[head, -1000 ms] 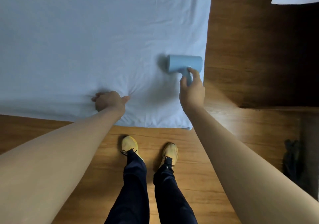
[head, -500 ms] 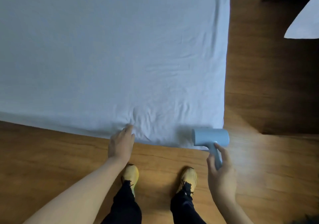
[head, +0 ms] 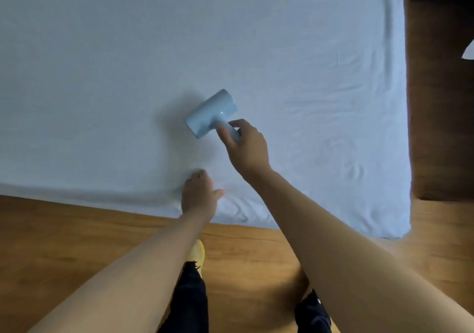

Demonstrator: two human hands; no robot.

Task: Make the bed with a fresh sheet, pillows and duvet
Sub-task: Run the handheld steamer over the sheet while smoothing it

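Two hands on a wrinkled white sheet [head: 102, 76]: right hand [head: 246, 148] grips a pale-blue T-shaped handheld steamer [head: 211, 113]; left hand [head: 198, 194] presses flat beside the wooden floor [head: 64, 230].

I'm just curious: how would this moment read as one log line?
right hand: grips blue handheld tool on sheet | left hand: rests at sheet edge

Right hand [head: 247, 148] gripping blue handheld device [head: 211, 114] over white sheet [head: 102, 76], left hand [head: 198, 196] pressing sheet edge

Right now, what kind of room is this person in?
Probably a bedroom. A white sheet covers a wide bed, the floor is wooden, and the right hand holds a light blue handheld tool over the sheet while the left hand rests at its edge.
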